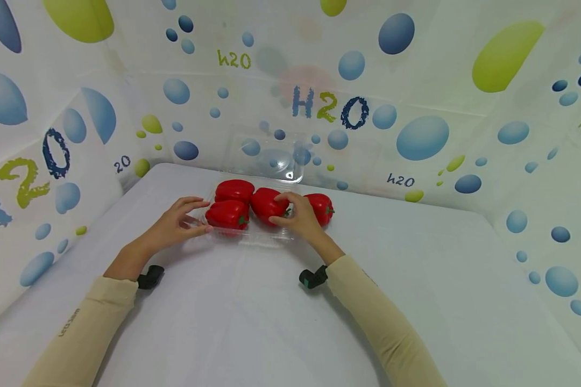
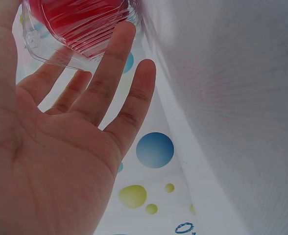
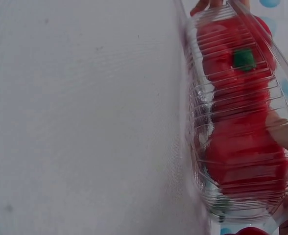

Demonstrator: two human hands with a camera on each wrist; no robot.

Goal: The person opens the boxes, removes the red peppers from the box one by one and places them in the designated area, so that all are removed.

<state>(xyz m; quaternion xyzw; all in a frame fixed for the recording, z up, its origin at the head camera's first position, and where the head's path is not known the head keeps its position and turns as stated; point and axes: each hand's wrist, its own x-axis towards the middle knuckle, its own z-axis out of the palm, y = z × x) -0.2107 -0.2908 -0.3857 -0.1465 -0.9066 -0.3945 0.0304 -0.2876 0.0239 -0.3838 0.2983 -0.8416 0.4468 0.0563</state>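
A clear plastic clamshell box (image 1: 266,234) lies on the table with its lid (image 1: 266,161) raised at the back. Two red bell peppers (image 1: 227,214) sit one behind the other in its left half. My right hand (image 1: 304,216) grips another bell pepper (image 1: 266,205) in the box's right half, thumb in front and fingers over the top. In the right wrist view that thumb (image 3: 283,131) shows through the ribbed wall. My left hand (image 1: 176,223) is at the box's left end, its fairly straight, spread fingers (image 2: 117,54) touching the plastic.
One more red bell pepper (image 1: 321,209) lies on the white tablecloth (image 1: 232,317) just right of the box, partly behind my right hand. Behind the table hangs a white curtain (image 1: 281,64) with blue and green dots. Dark wrist cameras sit under both wrists.
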